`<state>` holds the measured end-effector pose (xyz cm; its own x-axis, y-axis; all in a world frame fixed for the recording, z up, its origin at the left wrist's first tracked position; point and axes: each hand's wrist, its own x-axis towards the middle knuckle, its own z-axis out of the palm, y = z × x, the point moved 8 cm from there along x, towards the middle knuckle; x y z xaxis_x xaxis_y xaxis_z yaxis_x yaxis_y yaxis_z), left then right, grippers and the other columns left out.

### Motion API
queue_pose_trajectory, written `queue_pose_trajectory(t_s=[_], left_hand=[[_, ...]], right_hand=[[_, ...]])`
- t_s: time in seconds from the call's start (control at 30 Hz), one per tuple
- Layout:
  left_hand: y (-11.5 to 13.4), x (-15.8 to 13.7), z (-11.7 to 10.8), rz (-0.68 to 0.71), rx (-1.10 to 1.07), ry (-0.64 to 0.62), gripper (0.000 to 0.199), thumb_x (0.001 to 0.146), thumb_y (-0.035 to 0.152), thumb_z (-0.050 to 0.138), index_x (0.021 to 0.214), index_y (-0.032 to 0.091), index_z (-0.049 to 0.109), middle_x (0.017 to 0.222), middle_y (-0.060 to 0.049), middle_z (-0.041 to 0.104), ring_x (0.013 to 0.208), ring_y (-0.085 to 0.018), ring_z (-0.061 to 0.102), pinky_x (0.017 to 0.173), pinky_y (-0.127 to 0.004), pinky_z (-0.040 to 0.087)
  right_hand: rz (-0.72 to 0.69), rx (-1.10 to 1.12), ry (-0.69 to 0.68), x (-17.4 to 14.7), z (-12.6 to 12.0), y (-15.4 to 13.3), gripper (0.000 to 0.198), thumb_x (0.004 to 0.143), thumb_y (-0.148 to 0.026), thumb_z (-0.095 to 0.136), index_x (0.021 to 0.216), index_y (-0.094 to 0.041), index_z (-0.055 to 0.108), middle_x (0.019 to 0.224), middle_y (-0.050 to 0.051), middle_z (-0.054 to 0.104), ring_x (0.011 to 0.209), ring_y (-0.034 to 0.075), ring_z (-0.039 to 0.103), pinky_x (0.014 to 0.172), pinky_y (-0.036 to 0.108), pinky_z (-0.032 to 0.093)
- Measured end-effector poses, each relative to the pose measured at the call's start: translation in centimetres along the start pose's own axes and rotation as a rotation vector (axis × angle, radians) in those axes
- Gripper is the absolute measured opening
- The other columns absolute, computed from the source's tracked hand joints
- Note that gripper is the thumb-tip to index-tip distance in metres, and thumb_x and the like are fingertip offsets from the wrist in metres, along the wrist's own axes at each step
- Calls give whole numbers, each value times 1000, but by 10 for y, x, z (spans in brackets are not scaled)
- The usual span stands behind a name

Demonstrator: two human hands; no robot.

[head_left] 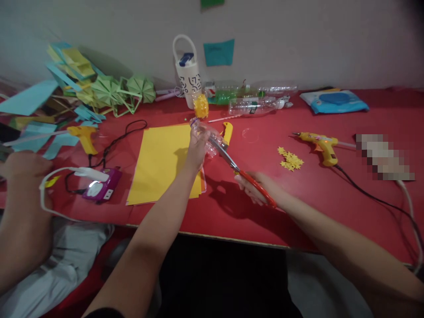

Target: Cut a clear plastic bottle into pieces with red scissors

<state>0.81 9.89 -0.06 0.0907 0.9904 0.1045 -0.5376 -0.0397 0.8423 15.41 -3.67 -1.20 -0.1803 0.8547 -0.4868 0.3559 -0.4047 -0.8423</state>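
Both hands work over the red surface (232,212). Left hand (198,145) is wrapped around a clear bottle (208,138), lifting it above the yellow paper (164,163), seemingly to steady it for cutting. Right hand (256,187) grips the red-handled scissors (247,179), blades angled up into the bottle's side. Both forearms reach forward, the left raised, the right low.

Indoor light, moderately dim, coming from above and slightly front. Red table (331,198) evenly lit; soft shadows fall beneath both forearms. Corners darken, upper right most. Wide-angle bending at edges; table rim curves. Left paper pile (76,84) smeared by motion blur. One pixelated patch (384,157) at right. No strong glare.
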Motion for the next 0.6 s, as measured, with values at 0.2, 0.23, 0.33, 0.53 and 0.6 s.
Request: queue_pose_trajectory(t_s=[0.2, 0.23, 0.33, 0.53, 0.6], left_hand=[[-3, 4, -8, 15, 41, 19, 34, 79, 28, 72, 101, 27, 46, 80, 2, 67, 102, -22, 70, 99, -42, 50], [-3, 4, -8, 28, 52, 9, 35, 78, 30, 73, 101, 27, 46, 81, 1, 67, 104, -23, 69, 100, -43, 50], [-2, 6, -6, 77, 71, -54, 35, 78, 34, 75, 97, 27, 46, 82, 1, 66, 107, -24, 69, 101, -46, 50], [-4, 9, -2, 113, 121, -134, 33, 79, 34, 75, 96, 25, 48, 89, -3, 65, 116, -26, 64, 104, -50, 49], [-5, 10, -3, 116, 126, -139, 34, 79, 35, 75, 96, 25, 48, 90, -3, 65, 116, -26, 63, 102, -50, 50]], right_hand=[[17, -8, 15, 2, -1, 1, 45, 87, -59, 60, 65, -23, 46, 36, -10, 37, 27, 7, 37, 32, 20, 30], [3, -2, 4, 2, -2, 0, 46, 86, -61, 60, 65, -23, 46, 36, -10, 38, 27, 7, 37, 32, 21, 30], [-56, 5, -23, 2, -3, -4, 49, 83, -65, 61, 64, -23, 46, 36, -11, 37, 29, 7, 36, 36, 21, 34], [-77, -17, -29, 1, -4, -6, 52, 81, -70, 61, 65, -23, 47, 39, -12, 36, 30, 6, 35, 41, 24, 41], [-73, -20, -22, 2, -5, -5, 53, 81, -71, 61, 65, -22, 47, 40, -11, 37, 30, 6, 37, 40, 23, 40]])
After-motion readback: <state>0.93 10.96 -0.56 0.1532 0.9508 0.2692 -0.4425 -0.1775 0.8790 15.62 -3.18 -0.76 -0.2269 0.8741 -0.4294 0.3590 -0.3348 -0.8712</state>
